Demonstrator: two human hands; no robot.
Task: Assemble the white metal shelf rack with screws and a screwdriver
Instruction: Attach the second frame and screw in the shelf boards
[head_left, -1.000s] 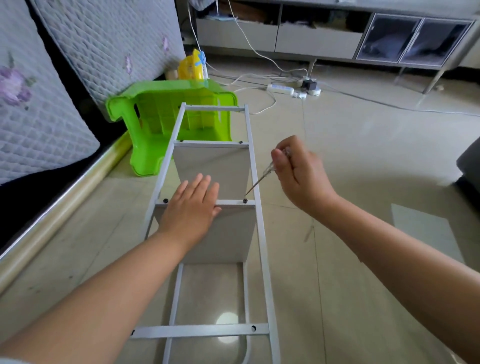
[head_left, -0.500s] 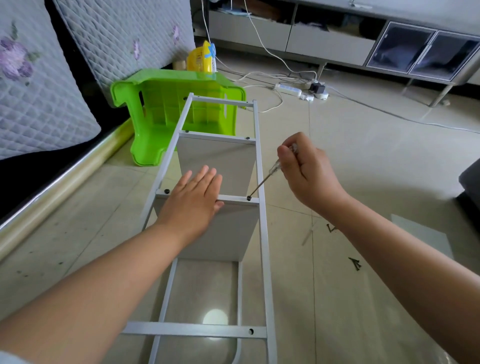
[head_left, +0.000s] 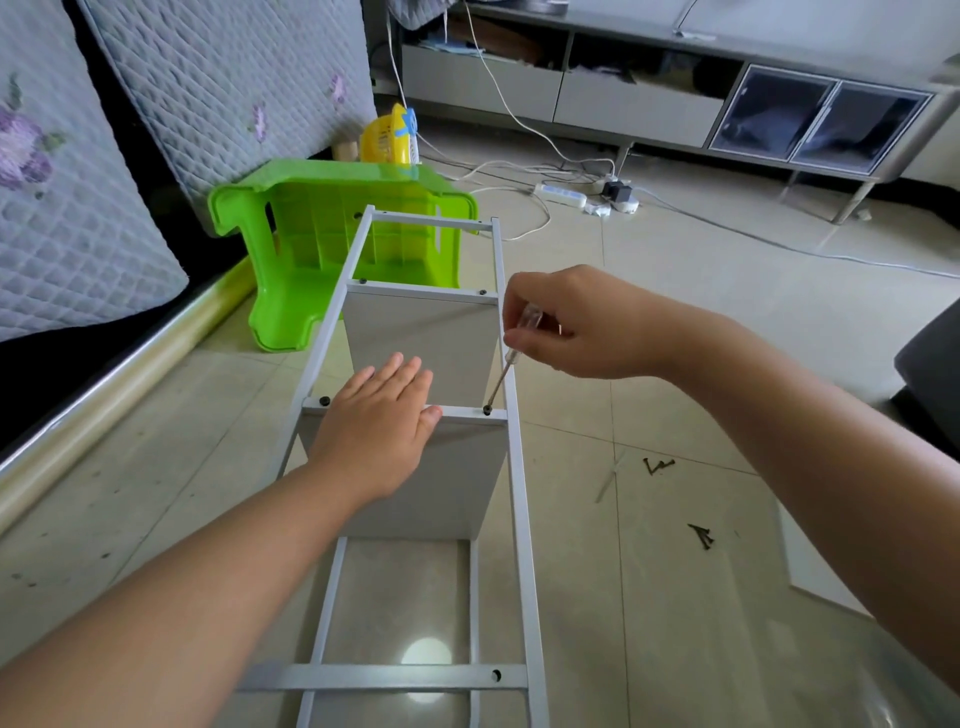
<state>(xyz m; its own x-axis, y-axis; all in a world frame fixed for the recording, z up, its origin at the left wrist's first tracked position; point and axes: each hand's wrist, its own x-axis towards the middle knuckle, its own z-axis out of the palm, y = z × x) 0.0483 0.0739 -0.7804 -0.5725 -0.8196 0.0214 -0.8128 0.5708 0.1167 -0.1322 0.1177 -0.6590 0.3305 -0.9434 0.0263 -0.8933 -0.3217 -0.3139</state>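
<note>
The white metal shelf rack (head_left: 519, 519) lies on its side on the tiled floor, with two shelf panels fitted between its rails. My left hand (head_left: 376, 431) lies flat with straight fingers on the nearer shelf panel's edge. My right hand (head_left: 576, 325) pinches the clear handle of a screwdriver (head_left: 506, 364), whose tip sits on a black screw (head_left: 487, 410) at the right end of that crossbar. Another black screw (head_left: 324, 401) sits at the left end. Loose black screws (head_left: 657, 464) and a second loose cluster of screws (head_left: 701, 535) lie on the floor to the right.
A green plastic stool (head_left: 311, 249) lies tipped over under the rack's far end. A quilted mattress (head_left: 78, 182) leans at the left. A power strip (head_left: 563, 193) with cables lies on the floor before a grey TV cabinet (head_left: 675, 104). A dark object (head_left: 935, 374) stands at the right edge.
My right hand has turned on the screwdriver handle, knuckles now facing up, with the tip still on the same screw. My left hand stays flat on the shelf. The camera view has shifted slightly.
</note>
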